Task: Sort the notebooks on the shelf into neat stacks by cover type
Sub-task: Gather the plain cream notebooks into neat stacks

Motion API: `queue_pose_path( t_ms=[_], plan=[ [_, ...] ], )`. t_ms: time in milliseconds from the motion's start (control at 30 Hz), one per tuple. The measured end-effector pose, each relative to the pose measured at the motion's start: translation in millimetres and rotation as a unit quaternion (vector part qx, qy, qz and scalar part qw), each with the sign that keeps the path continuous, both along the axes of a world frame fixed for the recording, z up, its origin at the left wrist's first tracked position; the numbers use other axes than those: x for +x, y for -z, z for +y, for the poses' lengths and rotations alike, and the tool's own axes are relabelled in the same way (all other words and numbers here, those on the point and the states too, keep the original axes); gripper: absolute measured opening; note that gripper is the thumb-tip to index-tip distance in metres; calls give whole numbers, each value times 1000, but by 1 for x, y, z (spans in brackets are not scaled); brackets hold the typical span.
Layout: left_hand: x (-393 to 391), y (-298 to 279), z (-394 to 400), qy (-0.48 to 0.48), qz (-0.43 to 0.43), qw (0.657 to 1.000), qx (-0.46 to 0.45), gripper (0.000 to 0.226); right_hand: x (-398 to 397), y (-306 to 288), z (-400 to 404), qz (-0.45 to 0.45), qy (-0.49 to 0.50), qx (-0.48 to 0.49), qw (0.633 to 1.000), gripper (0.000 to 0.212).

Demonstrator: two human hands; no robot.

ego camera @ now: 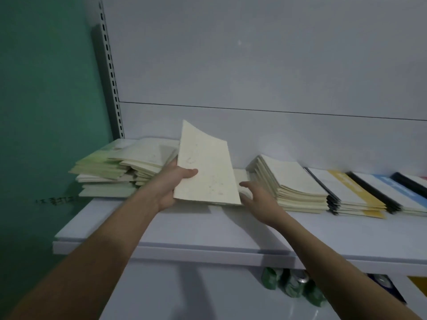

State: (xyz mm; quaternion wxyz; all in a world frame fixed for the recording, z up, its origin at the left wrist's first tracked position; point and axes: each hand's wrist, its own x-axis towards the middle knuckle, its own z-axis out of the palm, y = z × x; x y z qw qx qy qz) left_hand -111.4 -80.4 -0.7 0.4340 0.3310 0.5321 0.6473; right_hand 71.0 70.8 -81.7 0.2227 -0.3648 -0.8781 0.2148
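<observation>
My left hand [172, 183] grips a cream notebook [205, 167] by its left edge, thumb on the cover, holding it tilted above the white shelf [161, 229]. My right hand [258, 199] hovers just right of the notebook's lower corner with fingers spread, holding nothing. A loose pile of pale green and cream notebooks [120, 167] lies to the left. A fanned cream stack [293, 183] lies to the right. Beyond it sit a yellow-striped stack [353, 192] and a blue-striped stack [402, 192] with black spines.
A white back panel [254, 65] rises behind the shelf and a green wall [46, 88] closes the left side beside a slotted upright [111, 77]. Green cans [293, 285] stand on the level below the shelf.
</observation>
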Motion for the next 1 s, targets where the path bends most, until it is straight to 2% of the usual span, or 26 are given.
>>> queue_pose_path(
  t_ms=[100, 200, 400, 500, 567, 633, 700, 800, 900, 1000],
  plan=[
    [-12, -13, -5, -14, -3, 1000, 6, 44, -26, 4, 7, -108, -38, 61, 992, 69],
    [-18, -19, -7, -25, 6, 1000, 7, 40, -47, 15, 16, -199, -64, 79, 975, 91],
    [-30, -8, -19, -33, -24, 999, 13, 40, -47, 28, 18, -196, -66, 135, 969, 83],
    [-36, -2, -23, -41, -25, 999, 3, 41, -36, 21, 7, -182, -80, 101, 975, 71],
    [-40, 0, -24, -45, -25, 999, 3, 40, -28, 14, 4, -148, -90, 50, 984, 63],
    [-42, 1, -25, -50, -26, 998, 0, 37, -23, 6, 4, -18, -97, -38, 994, 58],
    [-41, 0, -23, -51, -35, 998, -5, 35, -20, -7, -5, 145, -75, -103, 981, 45],
    [-34, -2, -16, -37, -44, 998, -18, 33, -22, -30, -20, 266, 0, -125, 956, 45],
    [-21, -1, -5, -15, -25, 999, -26, 31, -25, -45, -36, 311, 9, -91, 946, 41],
    [-6, 1, 7, -18, -31, 999, -29, 21, -27, -50, -54, 273, -61, -34, 959, 30]
  ],
)
